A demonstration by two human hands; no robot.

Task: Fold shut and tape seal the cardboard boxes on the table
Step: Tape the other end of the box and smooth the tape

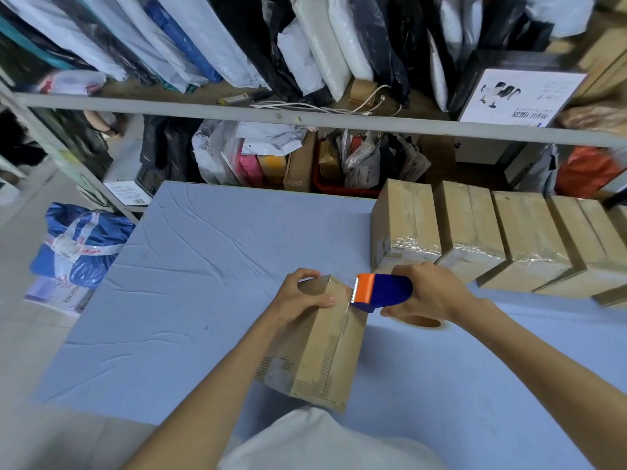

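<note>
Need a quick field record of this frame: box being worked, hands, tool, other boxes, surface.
box in hand: flaps shut, lying on the table, glossy tape at its far end
left hand: grips the box's far end
right hand: holds tape dispenser
tape dispenser: blue body, orange head, toothed blade at the box's far top edge
row of boxes: far right, side by side, taped
table: wrinkled blue cloth

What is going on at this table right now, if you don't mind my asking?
A person is tape sealing a cardboard box on the blue-covered table. The left hand grips the box's far end, and the right hand holds a blue and orange tape dispenser with its toothed edge at the box's far top edge. A row of boxes, closed and showing clear tape, stands along the table's right side.
</note>
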